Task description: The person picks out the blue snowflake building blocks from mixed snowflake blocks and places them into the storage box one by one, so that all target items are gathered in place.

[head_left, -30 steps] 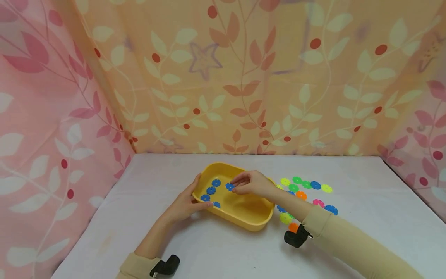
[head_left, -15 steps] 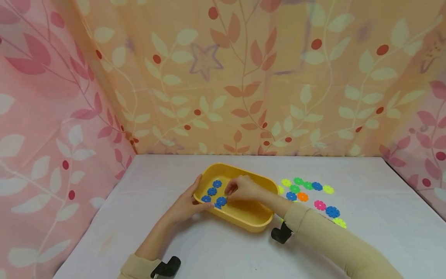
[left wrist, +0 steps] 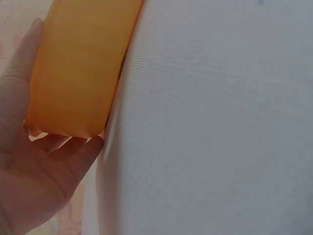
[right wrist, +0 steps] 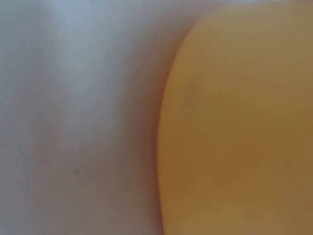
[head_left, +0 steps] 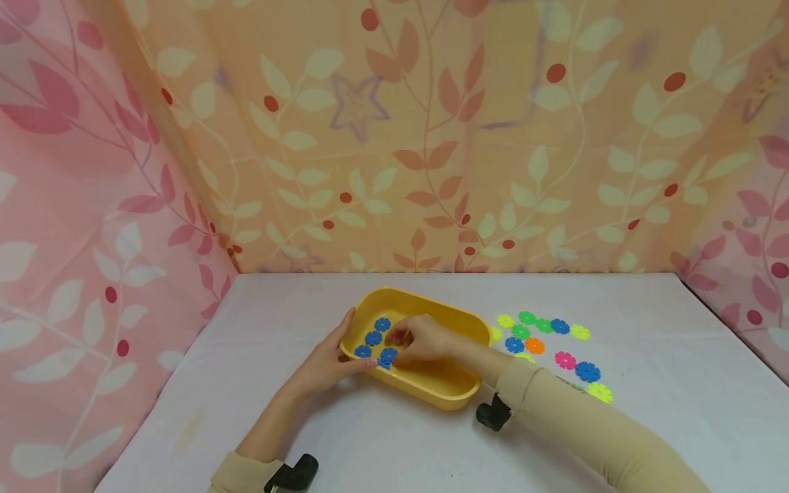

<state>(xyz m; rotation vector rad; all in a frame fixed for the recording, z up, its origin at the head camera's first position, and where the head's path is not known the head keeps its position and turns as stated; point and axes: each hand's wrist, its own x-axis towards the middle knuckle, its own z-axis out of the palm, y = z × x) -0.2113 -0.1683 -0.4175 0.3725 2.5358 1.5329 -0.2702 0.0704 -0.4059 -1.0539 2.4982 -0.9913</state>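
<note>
A yellow plastic basin (head_left: pixel 425 392) stands at an angle on the white table. My left hand (head_left: pixel 323 363) grips its left end, thumb over the near rim; the left wrist view shows the fingers beneath the basin's end wall (left wrist: pixel 78 73). Several blue snowflake discs (head_left: pixel 373 338) lie inside at the left. My right hand (head_left: pixel 425 339) reaches into the basin with bent fingers, its thumb right at the edge of a blue disc (head_left: pixel 388 355) by the near wall. I cannot tell whether it pinches that disc. The right wrist view shows only the basin's outer wall (right wrist: pixel 234 122) and the table.
Right of the basin, loose snowflake discs lie scattered on the table (head_left: pixel 666 322): yellow, green (head_left: pixel 520 332), blue (head_left: pixel 588 372), orange (head_left: pixel 534 346) and pink (head_left: pixel 565 360). The right sleeve (head_left: pixel 573 411) covers some of them. Patterned curtains (head_left: pixel 431 137) close off the back and sides.
My right hand has carried a blue disc from mid-basin down to the near left wall, then shifted slightly left beside it. My left hand keeps its grip on the basin.
</note>
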